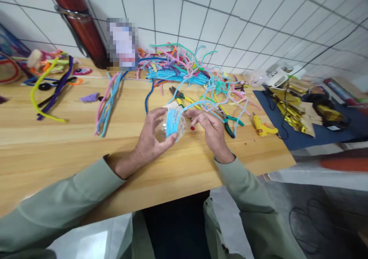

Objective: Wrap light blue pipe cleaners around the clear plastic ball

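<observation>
Clear ball, banded in blue strand, was held over counter by left hand. Right hand was half-curled just right of ball; strand grip could not be told. Band was run near-to-far, loose length led rightward.

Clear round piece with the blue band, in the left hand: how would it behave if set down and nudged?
The banded clear piece would probably roll, since its outline is rounded. Likely light: the left hand holds it between fingers and thumb alone. Its bare, shiny side may be slippery.
</observation>
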